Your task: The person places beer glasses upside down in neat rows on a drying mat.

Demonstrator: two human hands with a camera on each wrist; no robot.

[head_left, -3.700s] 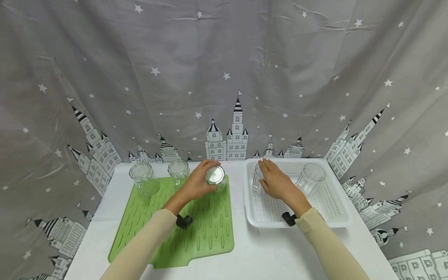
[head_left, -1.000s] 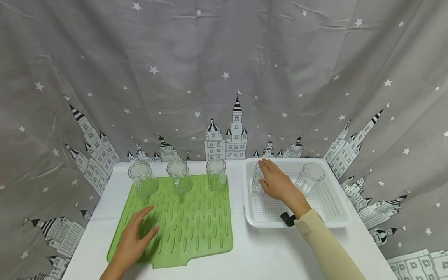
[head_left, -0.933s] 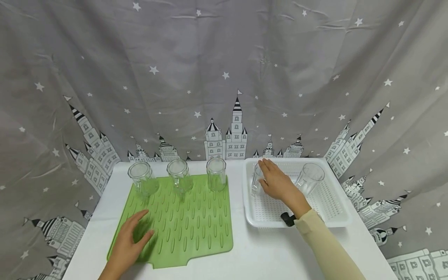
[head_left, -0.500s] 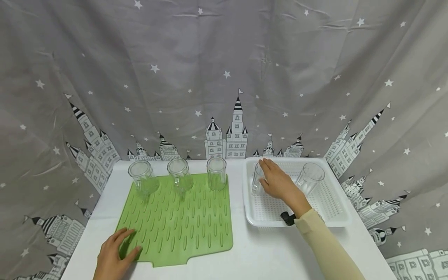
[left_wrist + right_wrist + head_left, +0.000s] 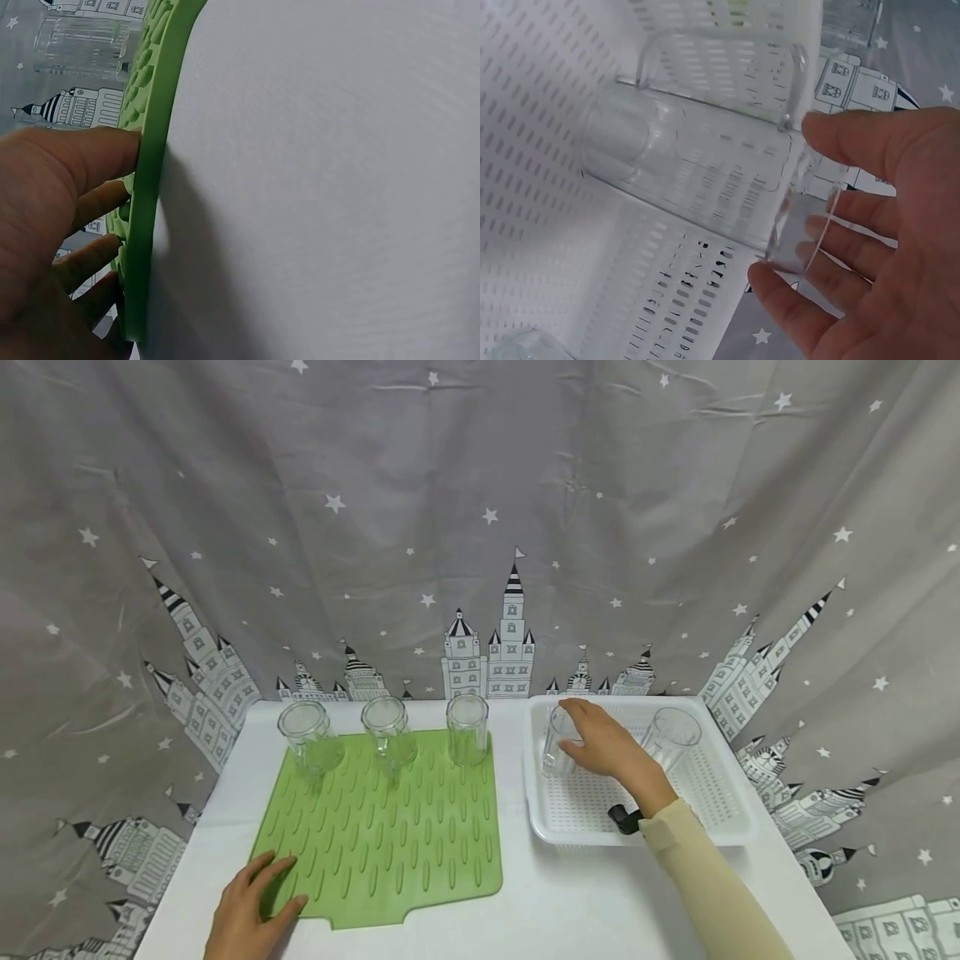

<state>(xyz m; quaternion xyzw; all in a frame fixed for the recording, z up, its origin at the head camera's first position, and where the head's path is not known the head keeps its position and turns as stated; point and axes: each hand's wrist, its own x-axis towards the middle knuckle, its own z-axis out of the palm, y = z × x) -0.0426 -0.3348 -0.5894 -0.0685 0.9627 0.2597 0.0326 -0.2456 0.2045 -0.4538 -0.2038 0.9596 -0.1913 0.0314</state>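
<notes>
Three clear glass mugs, left [image 5: 306, 735], middle [image 5: 387, 731] and right [image 5: 467, 735], stand in a row along the back of a green ridged mat [image 5: 382, 852]. Nothing is held in my left hand [image 5: 243, 910], which rests at the mat's front left corner; its fingers lie over the edge in the left wrist view. My right hand [image 5: 603, 743] is over a glass mug [image 5: 697, 157] in a white basket [image 5: 637, 840]. Thumb and fingers spread around its rim, the thumb at or close to the glass. Another drinking glass [image 5: 672, 735] stands farther right in the basket.
The mat and basket sit side by side on a white-covered table [image 5: 480, 935], a narrow strip of cloth between them. A grey curtain [image 5: 480, 460] with printed castles and stars hangs right behind. A black wrist strap piece [image 5: 624, 818] shows on the right arm.
My left hand has let go of the mat's right mug and moved to the near left corner. The right hand stays over the basket mug, its fingers now more arched and shifted slightly right.
</notes>
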